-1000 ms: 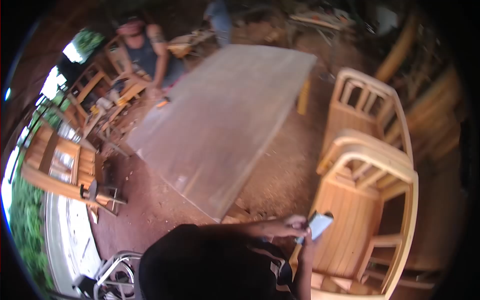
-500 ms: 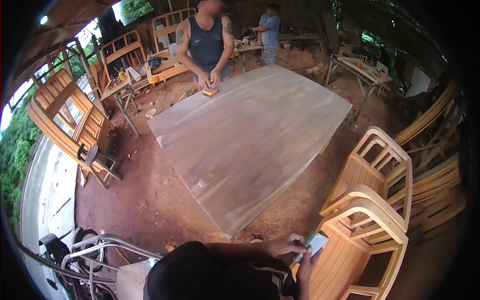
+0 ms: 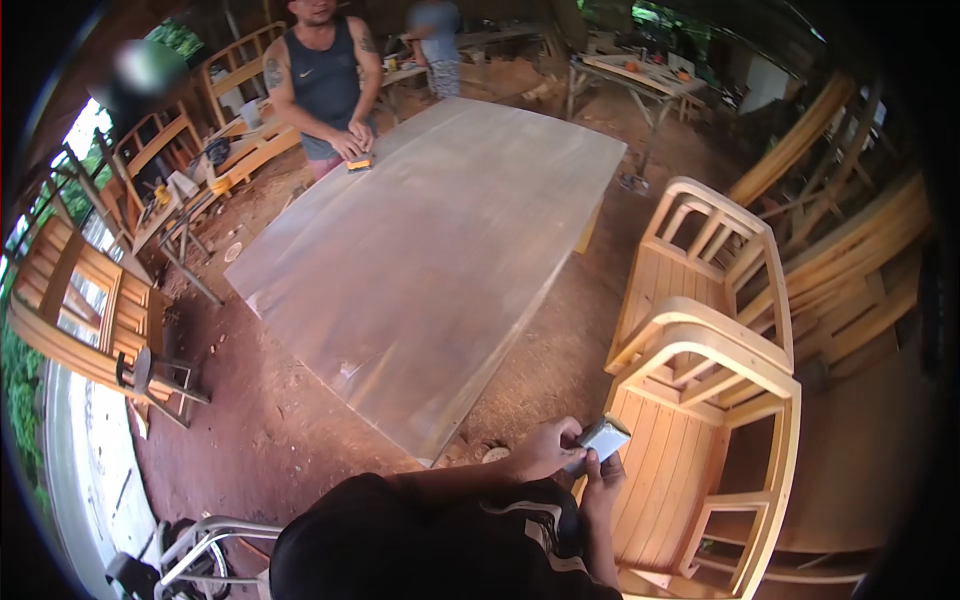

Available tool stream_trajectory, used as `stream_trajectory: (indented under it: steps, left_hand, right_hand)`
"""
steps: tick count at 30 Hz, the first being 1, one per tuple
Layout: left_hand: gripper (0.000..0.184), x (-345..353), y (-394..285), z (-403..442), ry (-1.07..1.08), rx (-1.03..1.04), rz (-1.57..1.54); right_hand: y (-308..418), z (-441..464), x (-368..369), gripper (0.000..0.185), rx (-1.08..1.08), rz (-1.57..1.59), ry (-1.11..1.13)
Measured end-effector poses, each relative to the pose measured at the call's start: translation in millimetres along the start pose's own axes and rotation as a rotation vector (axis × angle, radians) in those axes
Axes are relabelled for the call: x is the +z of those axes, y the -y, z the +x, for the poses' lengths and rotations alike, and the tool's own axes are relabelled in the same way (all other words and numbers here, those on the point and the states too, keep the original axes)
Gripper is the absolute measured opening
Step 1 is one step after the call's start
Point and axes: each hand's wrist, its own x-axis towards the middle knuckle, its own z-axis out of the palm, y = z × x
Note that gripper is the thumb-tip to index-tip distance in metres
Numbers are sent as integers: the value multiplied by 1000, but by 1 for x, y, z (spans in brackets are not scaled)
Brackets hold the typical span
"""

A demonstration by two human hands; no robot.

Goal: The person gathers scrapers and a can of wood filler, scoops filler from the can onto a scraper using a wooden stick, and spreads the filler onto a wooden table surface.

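Observation:
A small block wrapped in grey-white sheet is held between my two hands, low and right of centre. My left hand pinches its left side. My right hand grips its lower edge, with thumb and fingers closed on it. Just behind and to the right of the block is the slatted seat of a wooden bench. A large wooden tabletop lies beyond my arms, and neither hand touches it.
Across the tabletop a person presses an orange block on its edge. Another person stands farther back. A second bench is at right, a stool at left, metal tubing at lower left.
The view swung right, then left, and has tilted. My hands still hold the wrapped block, now turned slightly. The person across the tabletop has kept the orange block at its edge.

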Motion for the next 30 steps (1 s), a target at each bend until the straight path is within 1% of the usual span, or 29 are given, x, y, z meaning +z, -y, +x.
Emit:
stream_trajectory:
  steps: [3, 4, 7, 8, 11, 15, 16, 19, 21, 23, 25, 26, 27, 29, 30]
  left_hand:
    - [35, 9, 5, 7, -198, 257, 313]
    - [35, 10, 5, 8, -223, 264, 303]
    - [33, 4, -6, 9, 61, -10, -36]
    - [34, 4, 2, 12, 72, -40, -24]
    - [33, 2, -2, 12, 53, -37, 21]
    - [34, 0, -11, 10, 47, -105, 7]
    - [37, -2, -14, 9, 77, -111, 3]
    - [39, -4, -5, 8, 99, -77, -116]
    - [41, -9, 0, 5, 60, -57, -97]
    - [41, -14, 4, 2, 23, -61, -63]
    - [40, -25, 10, -3, -5, -88, -15]
    - [39, -32, 16, -6, -6, -95, 40]
    - [39, -39, 24, -10, -7, -101, 94]
    - [37, -53, 42, -18, -16, -103, 141]
    - [36, -58, 52, -24, -26, -105, 135]
  right_hand:
    - [6, -1, -7, 15, -7, -2, -8]
    - [6, 0, -11, 17, -2, 3, 7]
    - [17, 0, -12, 18, 46, -31, 36]
    - [22, -1, -11, 19, 70, -38, 28]
    - [24, 0, -8, 19, 45, 13, 17]
    - [12, 3, -15, 19, 53, 74, 16]
    - [14, 4, -13, 17, 47, 72, 11]
    - [18, 4, -11, 16, 61, 64, 7]
    - [10, 7, -16, 17, 64, 41, -3]
    - [-8, 13, -32, 17, 74, -5, -37]
    - [-38, 18, -63, 16, 88, -76, -103]
    - [-54, 18, -86, 18, 160, -102, -135]
    - [-58, 14, -100, 22, 247, 28, -217]
    - [-94, 7, -163, 35, 348, -52, -287]
    - [-105, 3, -184, 46, 245, 130, -389]
